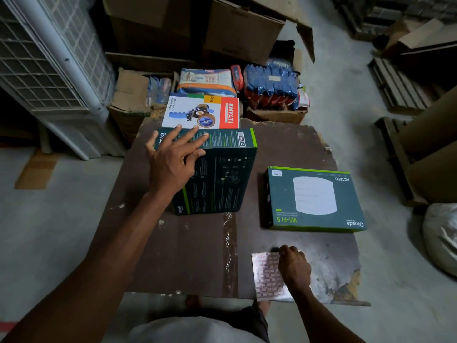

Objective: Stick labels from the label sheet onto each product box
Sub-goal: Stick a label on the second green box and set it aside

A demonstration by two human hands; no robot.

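Observation:
A dark green Omada box point(222, 174) stands tilted on its edge in the middle of the brown cardboard sheet point(188, 256). My left hand point(173, 157) rests on its upper left corner with fingers spread and straight. A second Omada box point(314, 199) lies flat to the right, with a small white label at its top left corner. The label sheet point(267, 276), a grid of small labels, lies at the near right. My right hand point(294, 266) lies on that sheet with curled fingers; whether it pinches a label is hidden.
A white Khyati box point(202, 111) lies behind the tilted box. Packs of blue pouches point(272, 85) and open cartons point(133, 95) crowd the back. A metal cage unit point(49, 58) stands at left, wooden pallets point(400, 87) and a white sack point(442, 238) at right.

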